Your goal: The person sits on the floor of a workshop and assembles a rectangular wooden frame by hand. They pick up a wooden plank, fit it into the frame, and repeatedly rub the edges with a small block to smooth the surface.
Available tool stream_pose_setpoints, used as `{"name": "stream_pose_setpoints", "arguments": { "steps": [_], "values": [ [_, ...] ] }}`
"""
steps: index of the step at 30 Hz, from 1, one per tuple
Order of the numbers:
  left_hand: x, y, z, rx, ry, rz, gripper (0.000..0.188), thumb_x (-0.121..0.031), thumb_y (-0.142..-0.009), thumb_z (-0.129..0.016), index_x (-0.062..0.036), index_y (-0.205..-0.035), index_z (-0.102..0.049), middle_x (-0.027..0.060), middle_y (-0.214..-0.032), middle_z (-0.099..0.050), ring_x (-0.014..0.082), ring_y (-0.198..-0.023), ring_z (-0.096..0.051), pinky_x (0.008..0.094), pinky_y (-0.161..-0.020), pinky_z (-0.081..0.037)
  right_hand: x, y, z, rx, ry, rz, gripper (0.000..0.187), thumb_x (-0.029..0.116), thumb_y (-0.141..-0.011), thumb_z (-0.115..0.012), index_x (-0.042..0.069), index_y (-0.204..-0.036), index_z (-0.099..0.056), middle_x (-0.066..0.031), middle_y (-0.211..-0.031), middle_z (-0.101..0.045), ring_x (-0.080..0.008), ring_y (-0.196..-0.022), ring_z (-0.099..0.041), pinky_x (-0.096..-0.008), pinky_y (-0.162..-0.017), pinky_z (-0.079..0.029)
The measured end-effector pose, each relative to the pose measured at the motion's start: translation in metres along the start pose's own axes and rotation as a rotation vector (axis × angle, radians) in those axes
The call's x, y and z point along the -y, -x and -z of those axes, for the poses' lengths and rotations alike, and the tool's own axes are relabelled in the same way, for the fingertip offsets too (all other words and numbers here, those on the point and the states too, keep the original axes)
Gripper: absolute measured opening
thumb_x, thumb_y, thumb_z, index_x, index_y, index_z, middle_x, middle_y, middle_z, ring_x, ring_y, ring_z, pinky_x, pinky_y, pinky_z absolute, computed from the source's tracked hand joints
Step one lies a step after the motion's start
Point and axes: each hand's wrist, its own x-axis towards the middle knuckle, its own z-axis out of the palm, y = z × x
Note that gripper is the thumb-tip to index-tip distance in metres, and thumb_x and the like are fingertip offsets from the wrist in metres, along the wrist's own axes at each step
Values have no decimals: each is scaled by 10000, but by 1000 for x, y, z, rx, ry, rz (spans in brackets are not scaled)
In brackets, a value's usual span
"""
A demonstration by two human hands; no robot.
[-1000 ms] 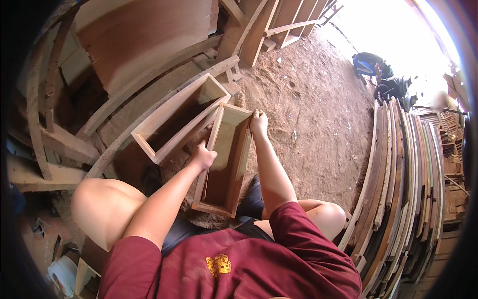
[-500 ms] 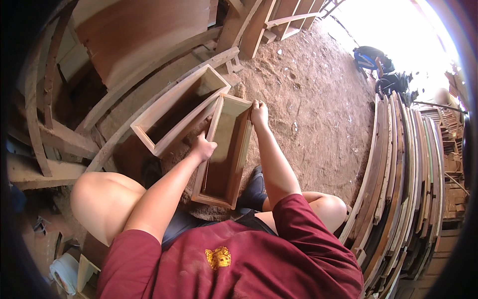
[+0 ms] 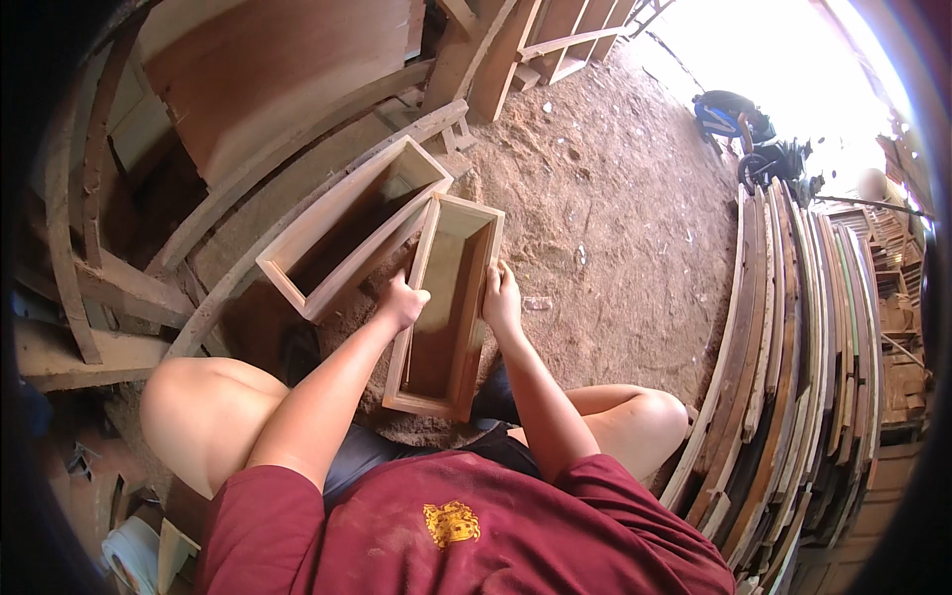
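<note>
A long, open-topped wooden drawer (image 3: 426,405) is held between my hands above the ground, in front of my body. My left hand (image 3: 404,301) is closed on its left side wall, with the thumb lying over the rim. My right hand (image 3: 503,297) grips the right side wall about midway along, its fingers partly hidden by the wall. Just to the left is a second wooden drawer (image 3: 372,253) of similar shape, tilted at an angle. Its far right corner meets or nearly meets the held drawer's far left corner; I cannot tell if they touch.
A tall stack of long boards (image 3: 783,357) runs along the right. Curved timber rails (image 3: 283,134) and a brown panel (image 3: 288,79) stand at the left. Sawdust covers the ground (image 3: 625,268). Wooden frames (image 3: 570,45) stand at the back, a motorbike (image 3: 739,124) farther right.
My right hand has slid from the drawer's far right corner back toward me, to the middle of the right side. The left hand keeps its hold, and the drawer has barely moved.
</note>
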Motion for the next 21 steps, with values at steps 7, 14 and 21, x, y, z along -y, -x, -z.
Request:
{"name": "stream_pose_setpoints", "arguments": {
  "steps": [7, 14, 21],
  "values": [
    [31, -14, -10, -109, 46, -97, 665, -230, -659, -610, 125, -1214, -523, 323, -1096, -639, 378, -1082, -625, 404, -955, -484, 8, -14, -5, -31, 54, -13, 550, 364, -1008, -443, -45, -1375, -441, -291, -1326, -529, -411, -1259, -492, -431, -1048, -393],
    [7, -2, -3, -19, 52, -26, 646, -211, -650, -606, 123, -1199, -534, 322, -1064, -645, 406, -1037, -634, 401, -924, -501, 8, -27, -2, -55, 81, 16, 556, 363, -993, -467, -60, -1355, -460, -309, -1313, -529, -422, -1242, -498, -433, -1057, -381],
    [33, -14, -7, -105, 4, -106, 661, -215, -656, -610, 121, -1220, -531, 318, -1101, -642, 388, -1075, -626, 398, -949, -488, 0, -17, -9, -12, 38, -8, 564, 365, -994, -477, -54, -1370, -447, -296, -1306, -545, -405, -1259, -499, -425, -1049, -394]
  ]
}}
